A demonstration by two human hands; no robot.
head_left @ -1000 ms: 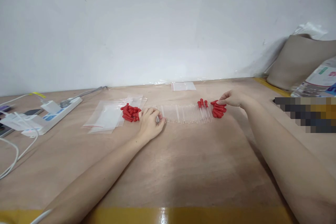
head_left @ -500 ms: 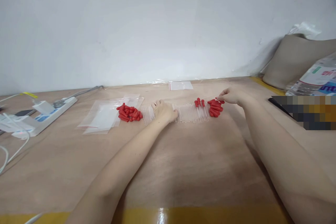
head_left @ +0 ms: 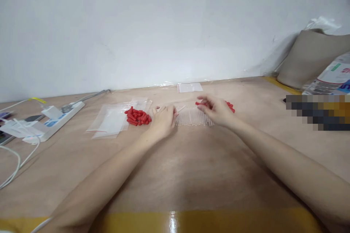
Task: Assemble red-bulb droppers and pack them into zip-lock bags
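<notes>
A row of clear dropper tubes lies side by side across the middle of the table. Over its left part is my left hand, closed with a single glass dropper tube pinched between thumb and fingers, tip pointing right. My right hand is closed on a red rubber bulb and hovers above the row's right end. A heap of red bulbs sits left of the tubes. More red bulbs show behind my right hand, which hides most of them.
Clear zip bags lie at the left, and a small bag rests near the wall. A white power strip with cables and chargers stands far left. At the right are a grey-brown container and a plastic-wrapped pack.
My right hand has come left from the right-hand bulb pile, bringing a red bulb. The left hand now has a tube raised from the row. The view has shifted slightly.
</notes>
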